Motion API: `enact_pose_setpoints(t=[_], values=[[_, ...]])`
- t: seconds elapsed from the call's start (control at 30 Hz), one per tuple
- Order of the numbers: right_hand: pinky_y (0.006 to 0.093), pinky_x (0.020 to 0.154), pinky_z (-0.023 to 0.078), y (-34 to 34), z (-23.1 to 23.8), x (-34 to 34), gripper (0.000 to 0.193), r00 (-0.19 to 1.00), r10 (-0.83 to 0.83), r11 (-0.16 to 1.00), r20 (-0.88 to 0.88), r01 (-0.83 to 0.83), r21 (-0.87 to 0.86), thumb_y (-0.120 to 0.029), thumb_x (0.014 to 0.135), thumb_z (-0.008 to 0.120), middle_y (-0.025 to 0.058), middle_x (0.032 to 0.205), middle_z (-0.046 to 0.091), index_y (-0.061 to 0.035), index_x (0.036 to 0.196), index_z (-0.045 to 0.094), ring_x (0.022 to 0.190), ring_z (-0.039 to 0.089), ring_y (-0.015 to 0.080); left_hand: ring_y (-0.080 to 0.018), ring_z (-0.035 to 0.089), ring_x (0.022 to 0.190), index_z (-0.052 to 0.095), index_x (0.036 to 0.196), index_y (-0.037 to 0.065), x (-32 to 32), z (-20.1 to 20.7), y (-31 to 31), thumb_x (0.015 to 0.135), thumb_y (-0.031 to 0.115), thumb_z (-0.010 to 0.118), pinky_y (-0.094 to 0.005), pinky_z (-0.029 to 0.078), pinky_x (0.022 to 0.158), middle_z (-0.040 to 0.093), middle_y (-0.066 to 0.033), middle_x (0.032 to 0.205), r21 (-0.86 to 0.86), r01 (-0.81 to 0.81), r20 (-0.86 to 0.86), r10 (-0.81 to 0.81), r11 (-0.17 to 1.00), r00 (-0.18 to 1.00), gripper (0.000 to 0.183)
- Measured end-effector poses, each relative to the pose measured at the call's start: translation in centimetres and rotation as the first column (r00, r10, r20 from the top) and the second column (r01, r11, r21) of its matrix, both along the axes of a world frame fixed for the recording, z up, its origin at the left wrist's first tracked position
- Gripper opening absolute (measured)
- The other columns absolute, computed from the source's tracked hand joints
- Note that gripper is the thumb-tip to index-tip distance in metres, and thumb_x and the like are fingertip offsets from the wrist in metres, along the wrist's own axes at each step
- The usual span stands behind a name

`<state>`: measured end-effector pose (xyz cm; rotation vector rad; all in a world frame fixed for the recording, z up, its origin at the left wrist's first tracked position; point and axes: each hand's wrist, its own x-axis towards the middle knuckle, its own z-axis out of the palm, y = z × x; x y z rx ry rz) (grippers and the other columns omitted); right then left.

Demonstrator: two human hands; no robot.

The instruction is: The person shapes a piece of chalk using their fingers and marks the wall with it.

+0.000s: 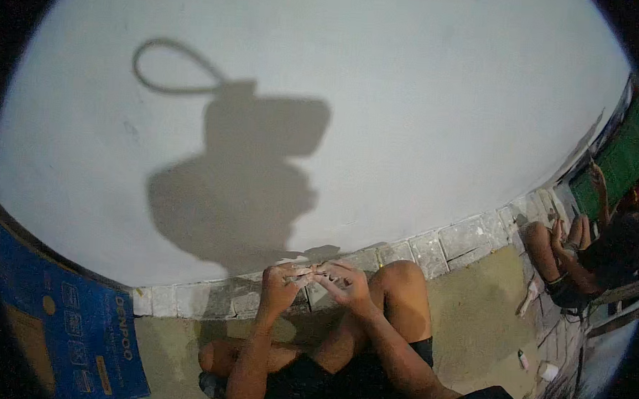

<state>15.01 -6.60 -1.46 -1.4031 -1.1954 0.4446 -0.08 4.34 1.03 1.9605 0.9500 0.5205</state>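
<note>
Both my hands are raised in front of my bent knees, their fingertips meeting close to the foot of the wall. My left hand (pixel 279 283) is closed in a pinch, thumb and forefinger pointing right. Opposite it, my right hand (pixel 348 285) pinches at the same spot, its fingers bent. Something small and thin seems to be between the fingertips, too small and blurred to name. My fingers look pale, as if dusted or lit brightly.
A white wall (pixel 422 133) with a large shadow rises ahead, edged by pale tiles (pixel 467 238). Blue cardboard (pixel 107 333) lies left. At right sits another person (pixel 580 261) near a green panel (pixel 620 163). A small pink-and-white bottle (pixel 523 360) and a white roundish object (pixel 548 371) are nearby.
</note>
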Motion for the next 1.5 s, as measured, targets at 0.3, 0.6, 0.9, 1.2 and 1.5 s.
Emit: enact_pose_setpoints(t=[0.3, 0.6, 0.9, 1.2, 1.5], values=[[0.0375, 0.07, 0.051, 0.5, -1.6, 0.3, 0.015, 0.918, -0.01, 1.0, 0.396, -0.003, 0.03, -0.015, 0.081, 0.067, 0.0137, 0.093, 0.066, -0.0047, 0.092, 0.067, 0.081, 0.062, 0.0314, -0.0259, 0.057, 0.055, 0.068, 0.076, -0.002, -0.7, -0.6, 0.7, 0.074, 0.023, 0.075, -0.0343, 0.048, 0.06, 0.061, -0.0121, 0.064, 0.232, 0.157, -0.088, -0.14, 0.96, 0.986, 0.026], [0.036, 0.062, 0.053, 0.5, -1.8, -0.3, 0.016, 0.92, 0.08, 0.993, 0.383, -0.107, 0.049, -0.014, 0.077, 0.072, 0.0129, 0.086, 0.065, -0.0052, 0.09, 0.067, 0.077, 0.063, 0.0298, -0.0327, 0.064, 0.092, 0.07, 0.08, -0.001, -0.2, 1.0, 0.3, 0.071, 0.016, 0.074, -0.0398, 0.05, 0.078, 0.066, -0.0218, 0.097, 0.132, 0.162, -0.14, -0.144, 0.978, 0.98, 0.02], [0.0363, 0.06, 0.051, -0.2, -1.1, -0.3, 0.021, 0.939, 0.058, 0.996, 0.339, -0.075, 0.038, -0.021, 0.074, 0.075, 0.0128, 0.082, 0.064, -0.0084, 0.09, 0.07, 0.071, 0.062, 0.0286, -0.0242, 0.064, 0.08, 0.07, 0.08, 0.006, 0.2, -1.3, 0.5, 0.074, 0.024, 0.072, -0.0365, 0.048, 0.075, 0.068, -0.0079, 0.084, 0.194, 0.231, -0.162, -0.201, 0.954, 0.966, 0.019], [0.0358, 0.061, 0.051, 0.1, -1.9, -0.4, 0.019, 0.946, -0.082, 0.989, 0.314, 0.038, 0.143, -0.019, 0.074, 0.075, 0.0121, 0.087, 0.066, -0.0074, 0.087, 0.069, 0.072, 0.062, 0.0306, -0.0135, 0.061, 0.066, 0.071, 0.082, 0.001, -0.1, 0.7, 0.6, 0.073, 0.021, 0.076, -0.0282, 0.047, 0.063, 0.068, -0.0085, 0.076, -0.204, 0.138, -0.035, -0.148, 0.969, 0.988, 0.023], [0.0351, 0.064, 0.05, -0.2, -1.8, -0.2, 0.016, 0.991, -0.009, 0.996, 0.131, 0.021, -0.092, -0.011, 0.075, 0.073, 0.0136, 0.088, 0.065, -0.007, 0.09, 0.07, 0.077, 0.063, 0.0286, -0.0126, 0.058, 0.062, 0.069, 0.085, -0.004, 0.7, -0.7, 0.6, 0.072, 0.008, 0.073, -0.0268, 0.047, 0.056, 0.065, -0.0077, 0.073, -0.287, 0.02, 0.042, -0.009, 0.958, 0.999, 0.018]])
